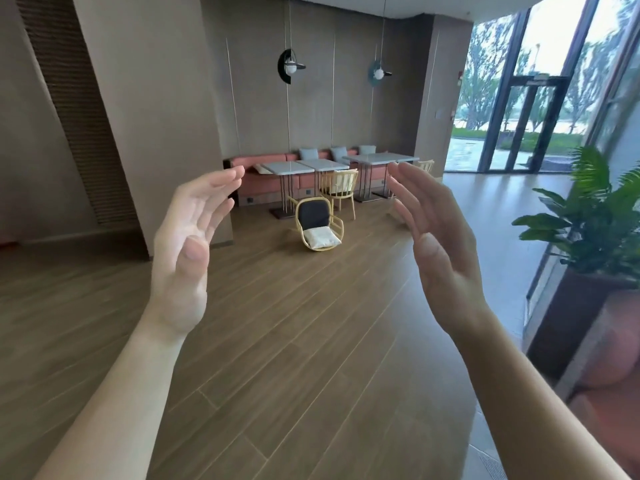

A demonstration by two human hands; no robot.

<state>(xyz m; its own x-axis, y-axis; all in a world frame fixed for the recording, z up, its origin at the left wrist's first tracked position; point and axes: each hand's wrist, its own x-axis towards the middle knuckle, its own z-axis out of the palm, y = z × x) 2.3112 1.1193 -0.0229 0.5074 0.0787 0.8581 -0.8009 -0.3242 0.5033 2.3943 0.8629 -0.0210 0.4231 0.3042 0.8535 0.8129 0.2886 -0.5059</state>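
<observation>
My left hand (188,247) is raised in front of me with its palm turned inward and its fingers straight, holding nothing. My right hand (438,237) mirrors it on the other side, palm facing the left hand, fingers straight and empty. Both arms reach forward from the bottom of the view. Between the two hands, farther off on the wooden floor (294,341), a wicker chair (318,223) with a dark back cushion and a white seat cushion lies tipped backward.
Grey-topped tables (304,166) stand at the back before a pink bench (266,181), with an upright wicker chair (341,185) beside them. A potted plant (588,237) stands at the right by tall glass windows. A brown pillar (156,116) rises at the left.
</observation>
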